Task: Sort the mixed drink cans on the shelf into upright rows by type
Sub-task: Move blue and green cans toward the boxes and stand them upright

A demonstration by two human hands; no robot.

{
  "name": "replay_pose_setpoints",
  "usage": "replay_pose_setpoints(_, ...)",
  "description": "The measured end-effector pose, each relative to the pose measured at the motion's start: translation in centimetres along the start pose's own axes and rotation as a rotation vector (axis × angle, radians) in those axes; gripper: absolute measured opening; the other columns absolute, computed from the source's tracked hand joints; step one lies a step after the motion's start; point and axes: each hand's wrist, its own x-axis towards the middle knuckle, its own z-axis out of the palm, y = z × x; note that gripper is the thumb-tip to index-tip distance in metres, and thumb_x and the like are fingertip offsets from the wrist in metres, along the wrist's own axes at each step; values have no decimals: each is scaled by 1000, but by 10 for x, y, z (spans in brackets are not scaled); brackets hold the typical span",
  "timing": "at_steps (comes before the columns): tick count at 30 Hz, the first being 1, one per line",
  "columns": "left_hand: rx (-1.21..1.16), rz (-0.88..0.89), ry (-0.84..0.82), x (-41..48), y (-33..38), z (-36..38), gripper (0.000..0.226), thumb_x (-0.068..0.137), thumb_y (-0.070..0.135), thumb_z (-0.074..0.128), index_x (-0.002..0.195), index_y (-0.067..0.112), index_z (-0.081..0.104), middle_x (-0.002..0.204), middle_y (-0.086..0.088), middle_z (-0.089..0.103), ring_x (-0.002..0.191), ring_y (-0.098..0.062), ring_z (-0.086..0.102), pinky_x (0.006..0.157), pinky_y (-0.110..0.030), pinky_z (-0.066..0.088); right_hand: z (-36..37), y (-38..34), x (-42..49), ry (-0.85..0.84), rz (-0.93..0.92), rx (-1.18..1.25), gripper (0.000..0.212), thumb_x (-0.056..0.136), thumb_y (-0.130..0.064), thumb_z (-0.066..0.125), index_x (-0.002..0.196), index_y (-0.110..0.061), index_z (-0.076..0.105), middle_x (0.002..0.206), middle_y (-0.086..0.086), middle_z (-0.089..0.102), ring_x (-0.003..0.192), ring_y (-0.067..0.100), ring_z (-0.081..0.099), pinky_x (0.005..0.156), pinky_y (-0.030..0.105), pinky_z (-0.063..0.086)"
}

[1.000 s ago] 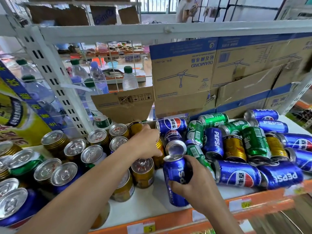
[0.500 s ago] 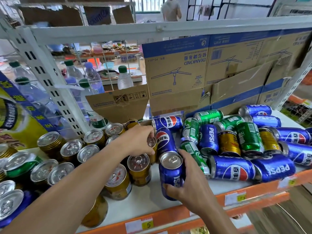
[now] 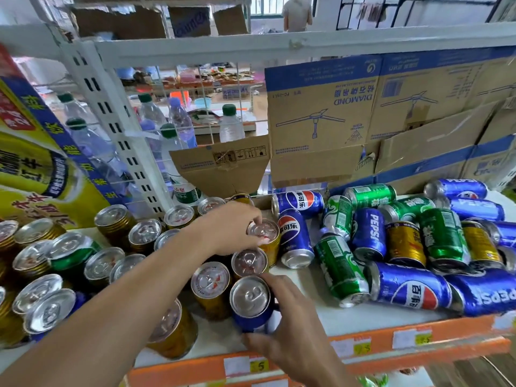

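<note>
A blue Pepsi can (image 3: 251,303) stands upright near the shelf's front edge, and my right hand (image 3: 290,328) is wrapped around its right side and base. My left hand (image 3: 237,227) reaches over a row of upright gold cans (image 3: 210,283) and its fingers rest on the top of a gold can (image 3: 265,233) at the back of that row. To the right lies a jumble of blue Pepsi cans (image 3: 410,289), green cans (image 3: 340,272) and gold cans (image 3: 405,241) on their sides.
Upright cans of mixed colours (image 3: 69,255) crowd the left part of the white shelf (image 3: 321,317). Cardboard boxes (image 3: 321,113) line the back. A perforated white upright (image 3: 117,141) and water bottles (image 3: 178,124) stand at the back left. An orange price rail (image 3: 377,347) runs along the front.
My right hand carried the blue Pepsi can leftwards and down until it stood upright beside the gold row. My left hand stayed on the gold can at the back.
</note>
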Motion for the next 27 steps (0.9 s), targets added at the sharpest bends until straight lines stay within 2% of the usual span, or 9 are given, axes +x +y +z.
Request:
replay_pose_setpoints(5,52,-100,-20,-15,-29,0,47,90,53,55,127,25,52,127,0,53,116,-19,49,94,-34,43,3,-10,8,-126,-1,-20,94,56,-47,85,134,-52,33,123,-32,44,114,-4,48,95,22,47)
replay_pose_setpoints(10,-32,-86,-2,-20,-42,10,48,90,59,49,127,30,52,125,2,56,115,-18,48,96,-38,42,-20,-17,10,-180,33,7,61,56,-67,76,106,-72,42,114,-44,47,108,-14,48,83,10,44)
replay_pose_setpoints(12,-22,-75,7,-19,-44,12,45,91,58,47,126,31,51,121,2,56,115,-17,45,97,-40,41,-26,-17,12,-73,63,99,37,69,-72,61,102,-58,58,103,-28,63,93,-4,61,73,17,49)
replay_pose_setpoints(16,30,-40,11,-17,-45,15,45,92,58,45,127,30,51,120,1,54,119,-21,40,95,-39,39,-32,-5,30,150,134,61,72,80,-81,39,75,-14,64,71,7,64,66,21,62,61,45,51)
replay_pose_setpoints(17,28,-31,18,-17,-45,16,45,92,58,45,126,30,51,120,1,54,119,-21,39,94,-37,39,-34,-5,37,186,157,27,62,85,-73,44,72,-14,62,65,6,61,61,19,59,59,43,51)
replay_pose_setpoints(19,23,-16,25,-17,-47,16,44,92,59,44,124,31,51,119,1,54,118,-21,39,92,-36,37,-38,-6,51,241,203,-60,30,93,-38,59,70,-19,61,56,-4,55,55,7,54,52,19,44)
replay_pose_setpoints(21,23,-1,9,-15,-49,15,44,92,60,42,124,31,52,119,1,54,117,-21,40,91,-35,36,-42,-8,64,267,248,-185,16,93,-17,60,77,-19,62,65,-9,60,60,5,55,53,15,41)
replay_pose_setpoints(24,27,32,0,-11,-52,11,47,90,64,41,122,31,54,113,1,55,114,-21,44,85,-33,37,-42,-8,84,289,305,-355,7,92,-15,56,93,-16,63,92,3,61,78,18,56,61,22,40)
replay_pose_setpoints(27,15,18,7,-7,-52,7,51,89,68,39,120,31,56,110,2,54,110,-19,47,84,-32,40,-43,-5,102,160,434,-524,34,92,-22,58,125,-16,54,117,8,56,101,27,57,82,35,48)
